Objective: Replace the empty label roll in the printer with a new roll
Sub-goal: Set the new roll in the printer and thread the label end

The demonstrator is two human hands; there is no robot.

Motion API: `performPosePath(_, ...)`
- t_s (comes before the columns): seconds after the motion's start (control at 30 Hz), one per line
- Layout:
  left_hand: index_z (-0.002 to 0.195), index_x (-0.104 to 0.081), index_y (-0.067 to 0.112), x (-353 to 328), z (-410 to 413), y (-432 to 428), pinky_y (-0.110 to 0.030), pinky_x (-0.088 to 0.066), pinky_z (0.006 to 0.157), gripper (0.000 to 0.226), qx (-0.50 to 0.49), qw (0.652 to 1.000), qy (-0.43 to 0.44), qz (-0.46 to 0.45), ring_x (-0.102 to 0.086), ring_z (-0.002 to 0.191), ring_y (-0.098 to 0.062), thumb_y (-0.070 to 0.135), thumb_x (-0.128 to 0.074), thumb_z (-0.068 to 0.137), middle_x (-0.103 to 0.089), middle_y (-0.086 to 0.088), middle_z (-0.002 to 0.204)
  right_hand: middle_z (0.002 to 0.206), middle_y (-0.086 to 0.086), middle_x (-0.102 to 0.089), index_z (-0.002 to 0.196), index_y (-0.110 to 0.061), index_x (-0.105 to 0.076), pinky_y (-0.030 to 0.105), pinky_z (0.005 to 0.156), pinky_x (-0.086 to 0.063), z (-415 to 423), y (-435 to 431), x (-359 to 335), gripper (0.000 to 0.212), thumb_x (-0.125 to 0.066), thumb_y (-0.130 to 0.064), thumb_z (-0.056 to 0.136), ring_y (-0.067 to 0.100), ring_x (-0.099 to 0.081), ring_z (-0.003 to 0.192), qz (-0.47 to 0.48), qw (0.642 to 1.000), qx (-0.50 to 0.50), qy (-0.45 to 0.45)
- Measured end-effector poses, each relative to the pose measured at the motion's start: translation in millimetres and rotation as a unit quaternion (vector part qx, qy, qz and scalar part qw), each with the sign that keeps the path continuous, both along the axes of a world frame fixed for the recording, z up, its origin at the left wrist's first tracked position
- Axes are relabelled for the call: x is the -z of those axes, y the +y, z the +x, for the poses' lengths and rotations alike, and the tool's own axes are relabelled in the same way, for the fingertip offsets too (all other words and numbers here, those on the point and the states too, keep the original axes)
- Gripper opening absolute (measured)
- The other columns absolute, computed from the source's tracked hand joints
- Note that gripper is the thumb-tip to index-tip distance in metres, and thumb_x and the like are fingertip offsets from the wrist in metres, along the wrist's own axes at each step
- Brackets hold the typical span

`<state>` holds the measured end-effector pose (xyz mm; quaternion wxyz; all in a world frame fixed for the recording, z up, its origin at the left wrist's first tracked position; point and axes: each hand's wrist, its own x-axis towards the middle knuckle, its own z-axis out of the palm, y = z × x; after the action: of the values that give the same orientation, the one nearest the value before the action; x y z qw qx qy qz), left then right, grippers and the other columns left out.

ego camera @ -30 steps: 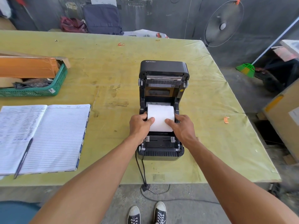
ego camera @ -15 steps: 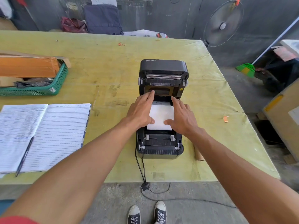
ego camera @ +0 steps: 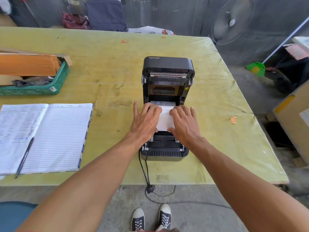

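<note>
Head view: left hand [ego camera: 145,121] and right hand [ego camera: 184,123], fingers spread, press flat on the roll [ego camera: 165,120], seated in the open printer [ego camera: 167,108] near the tabletop's front edge. Likely left: threading, closing the lid.

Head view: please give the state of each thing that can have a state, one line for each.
Printer: lid open, tilted back.
Label roll: in the printer bay, under both hands.
Left hand: flat, fingers spread, on the roll's left side.
Right hand: flat, fingers spread, on the roll's right side.
Notebook: open, lying flat.
Pen: lying on the notebook.
Green basket: filled, with a cardboard box in it.
</note>
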<state>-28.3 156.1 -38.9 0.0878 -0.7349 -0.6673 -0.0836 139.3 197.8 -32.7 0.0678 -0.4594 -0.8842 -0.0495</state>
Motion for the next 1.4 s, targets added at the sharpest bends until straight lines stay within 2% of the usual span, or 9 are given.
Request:
performPosePath(0.27,0.108,-0.053,0.012,14.1,9.8,-10.7,-0.072,-0.025,0.107,0.06,-0.017,0.999,0.024,0.035,-0.044,0.118,-0.028,0.006,-0.089,0.059,-0.054,-0.005,0.121,0.123,0.011,-0.059,0.109,-0.009,-0.061,0.06,0.108,-0.032,10.5,-8.7,7.8,0.034,-0.077,-0.023,0.083,0.034,-0.048,0.124,0.04,0.998,-0.025,0.03)
performPosePath(0.43,0.105,-0.057,0.011,18.6,4.1,-18.5,-0.072,-0.024,0.107,0.041,0.018,0.998,0.002,0.062,-0.046,0.122,-0.031,0.015,-0.082,0.072,-0.055,-0.009,0.126,0.121,0.009,-0.059,0.108,-0.011,-0.059,0.064,0.108,-0.03,9.5,-13.6,14.6,0.033,-0.077,-0.019,0.082,0.033,-0.048,0.124,0.046,0.998,-0.008,0.034)
performPosePath(0.53,0.105,-0.058,0.012,21.1,1.2,-23.7,-0.073,-0.022,0.108,0.032,0.035,0.997,0.003,0.072,-0.046,0.123,-0.033,0.007,-0.075,0.078,-0.055,-0.012,0.127,0.119,0.008,-0.059,0.105,-0.013,-0.058,0.065,0.105,-0.032,10.8,-14.6,18.4,0.034,-0.079,-0.014,0.079,0.033,-0.05,0.122,0.061,0.998,-0.01,0.021)
performPosePath(0.77,0.09,-0.066,0.009,20.0,-0.3,-33.5,-0.075,-0.02,0.107,0.012,0.045,0.996,0.034,0.073,-0.049,0.126,-0.036,0.004,-0.073,0.081,-0.058,-0.018,0.132,0.129,0.016,-0.058,0.095,-0.008,-0.065,0.069,0.104,-0.03,20.0,-19.4,22.1,0.022,-0.077,-0.008,0.076,0.038,-0.049,0.124,0.063,0.997,-0.034,0.026)
performPosePath(0.93,0.079,-0.07,0.01,18.0,-0.7,-38.2,-0.075,-0.015,0.109,0.014,0.065,0.995,0.049,0.057,-0.044,0.13,-0.039,-0.001,-0.073,0.072,-0.053,-0.022,0.136,0.13,0.018,-0.057,0.095,-0.01,-0.072,0.067,0.103,-0.032,30.0,-25.6,22.4,0.022,-0.078,-0.008,0.074,0.039,-0.052,0.12,0.045,0.997,-0.059,0.011)
performPosePath(1.03,0.079,-0.072,0.011,18.9,-0.7,-39.9,-0.066,-0.025,0.107,0.018,0.066,0.994,0.06,0.064,-0.045,0.118,-0.035,-0.002,-0.075,0.066,-0.058,-0.017,0.12,0.116,0.008,-0.063,0.103,-0.014,-0.073,0.056,0.094,-0.038,32.2,-28.3,24.0,0.027,-0.074,-0.008,0.077,0.033,-0.054,0.11,0.04,0.997,-0.059,-0.016)
performPosePath(1.1,0.084,-0.074,0.01,22.3,-2.0,-41.7,-0.057,-0.04,0.094,0.024,0.079,0.992,0.058,0.079,-0.053,0.102,-0.032,-0.005,-0.075,0.065,-0.062,-0.012,0.102,0.111,0.003,-0.067,0.11,-0.017,-0.071,0.051,0.092,-0.037,31.7,-30.1,26.2,0.028,-0.07,-0.01,0.083,0.03,-0.052,0.11,0.029,0.998,-0.058,-0.026)
performPosePath(1.17,0.089,-0.074,0.008,25.2,-2.4,-42.6,-0.047,-0.047,0.079,0.026,0.094,0.992,0.037,0.079,-0.058,0.087,-0.03,-0.008,-0.074,0.068,-0.064,-0.008,0.088,0.109,0.0,-0.069,0.113,-0.019,-0.068,0.048,0.092,-0.034,31.0,-30.7,26.3,0.025,-0.065,-0.012,0.089,0.028,-0.05,0.111,0.02,0.998,-0.053,-0.033)
performPosePath(1.4,0.092,-0.073,0.007,18.8,-5.3,-36.6,-0.037,-0.046,0.066,0.023,0.129,0.991,-0.016,0.03,-0.06,0.071,-0.028,-0.011,-0.071,0.077,-0.071,-0.009,0.079,0.111,-0.002,-0.067,0.114,-0.02,-0.064,0.047,0.099,-0.026,28.6,-28.6,20.5,0.025,-0.062,-0.017,0.09,0.024,-0.042,0.116,-0.008,0.996,-0.045,-0.076)
